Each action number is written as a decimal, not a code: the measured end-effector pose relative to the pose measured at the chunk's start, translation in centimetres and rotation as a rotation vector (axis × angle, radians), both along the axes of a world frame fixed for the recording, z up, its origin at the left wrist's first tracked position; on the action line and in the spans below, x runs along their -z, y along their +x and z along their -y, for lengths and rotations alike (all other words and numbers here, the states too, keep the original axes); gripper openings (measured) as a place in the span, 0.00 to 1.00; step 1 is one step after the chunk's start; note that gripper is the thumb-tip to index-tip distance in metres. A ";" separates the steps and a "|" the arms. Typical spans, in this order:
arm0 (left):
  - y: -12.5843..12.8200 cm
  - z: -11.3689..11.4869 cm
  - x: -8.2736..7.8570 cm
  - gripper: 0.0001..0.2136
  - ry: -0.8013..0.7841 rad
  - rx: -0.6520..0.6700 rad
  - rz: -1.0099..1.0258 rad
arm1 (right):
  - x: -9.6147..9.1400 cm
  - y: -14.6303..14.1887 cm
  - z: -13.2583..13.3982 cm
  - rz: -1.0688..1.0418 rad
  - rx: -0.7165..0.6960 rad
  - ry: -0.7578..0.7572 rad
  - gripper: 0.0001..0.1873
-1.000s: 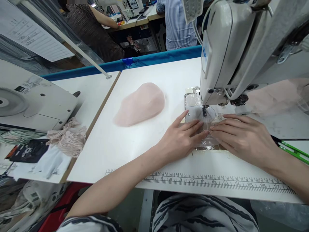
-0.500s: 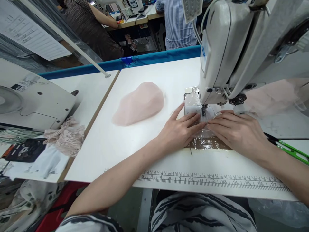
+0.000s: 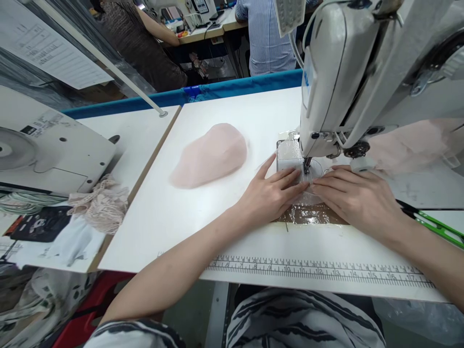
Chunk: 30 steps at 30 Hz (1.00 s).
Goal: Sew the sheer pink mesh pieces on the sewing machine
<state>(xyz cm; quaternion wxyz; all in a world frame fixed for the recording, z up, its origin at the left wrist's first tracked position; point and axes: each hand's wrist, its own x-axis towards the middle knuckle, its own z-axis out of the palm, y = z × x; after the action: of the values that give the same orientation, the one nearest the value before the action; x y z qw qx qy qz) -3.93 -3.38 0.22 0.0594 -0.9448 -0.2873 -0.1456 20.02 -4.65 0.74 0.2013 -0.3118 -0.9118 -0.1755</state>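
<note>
My left hand [image 3: 272, 195] lies palm down at the sewing machine's bed, its fingers stretched out and spread, pressing beside the needle. My right hand [image 3: 357, 193] is on the other side of the needle, its fingers close together at the edge of a thin sheer fabric piece [image 3: 312, 197]; its thumb is hidden. Both sets of fingertips nearly meet just in front of the presser foot [image 3: 307, 166]. The sheer piece is hard to make out against the clear plastic film [image 3: 308, 215] taped over the bed. Above my hands hangs the sewing machine head [image 3: 322, 87].
A pink sheer fabric piece [image 3: 212, 154] lies on the white table [image 3: 174, 232] to the left; more pink fabric [image 3: 409, 145] is behind the machine arm. A green-handled tool [image 3: 440, 228] sits by my right wrist. Beige cords [image 3: 103, 208] lie far left. Two people work beyond.
My hands stay in almost the same place by the needle. The whole view has shifted very slightly.
</note>
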 end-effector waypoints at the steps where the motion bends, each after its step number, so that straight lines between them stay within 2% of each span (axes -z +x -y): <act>1: 0.0 -0.1 0.0 0.17 -0.002 0.004 -0.001 | 0.0 0.0 0.0 -0.002 0.001 0.008 0.13; 30: 0.0 -1.4 0.8 0.17 -0.007 -0.043 0.029 | 0.7 0.2 -1.1 0.016 0.030 0.072 0.12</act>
<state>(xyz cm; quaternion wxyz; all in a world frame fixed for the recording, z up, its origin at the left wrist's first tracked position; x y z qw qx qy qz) -3.89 -2.02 -0.55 0.0549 -0.9365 -0.3089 -0.1570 20.19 -3.52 0.08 0.2022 -0.3167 -0.9018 -0.2136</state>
